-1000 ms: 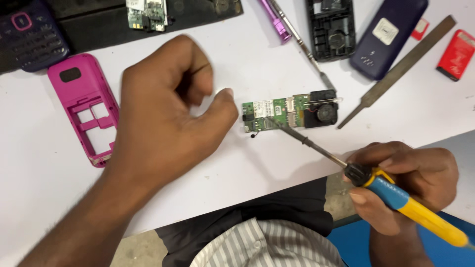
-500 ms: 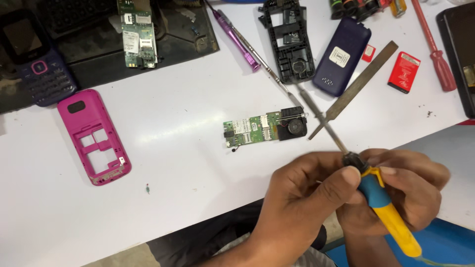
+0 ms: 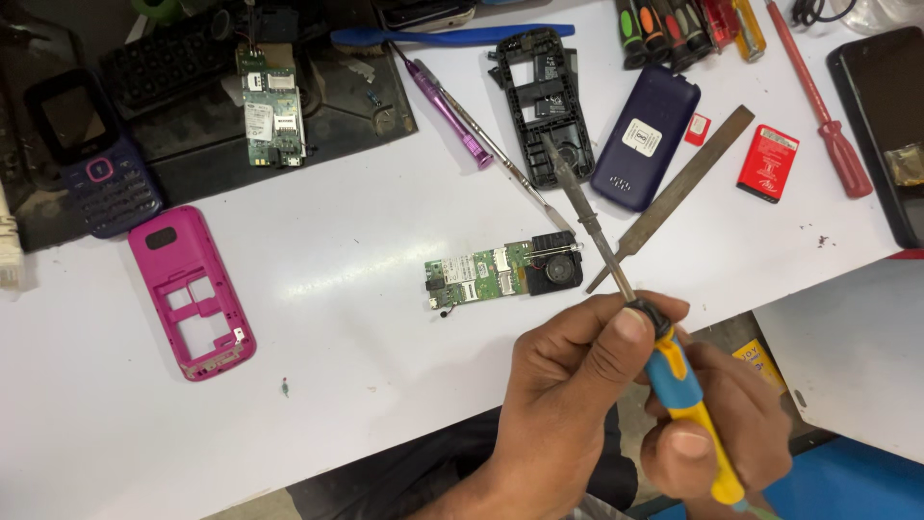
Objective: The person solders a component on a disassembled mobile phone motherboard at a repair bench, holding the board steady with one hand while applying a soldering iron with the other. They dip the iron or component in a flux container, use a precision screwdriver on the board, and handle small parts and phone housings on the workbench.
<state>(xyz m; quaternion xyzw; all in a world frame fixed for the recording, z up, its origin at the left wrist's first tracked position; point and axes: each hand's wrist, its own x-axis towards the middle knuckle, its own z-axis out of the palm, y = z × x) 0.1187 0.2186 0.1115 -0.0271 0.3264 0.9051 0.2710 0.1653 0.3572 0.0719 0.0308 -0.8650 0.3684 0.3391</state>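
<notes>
My right hand (image 3: 717,424) grips the blue and yellow handle of a screwdriver (image 3: 674,376), whose metal shaft points up and away over the table. My left hand (image 3: 577,371) pinches the same tool at the black collar where the shaft meets the handle. Just beyond the two hands, a small green phone circuit board (image 3: 486,273) with a black round speaker part lies flat on the white table (image 3: 366,241), untouched. A flat metal file (image 3: 674,197) lies diagonally to the right of the board.
A pink phone frame (image 3: 192,294) lies at the left. Farther back are a dark keypad phone (image 3: 96,173), a second circuit board (image 3: 269,111) on a black mat, a purple screwdriver (image 3: 452,116), a black phone frame (image 3: 549,96), a navy back cover (image 3: 645,135), a red battery (image 3: 767,162) and several screwdrivers.
My left hand left the circuit board and moved right onto the screwdriver's collar. The screwdriver tip lifted off the board and now points away. The view shifted to show more of the table's far side.
</notes>
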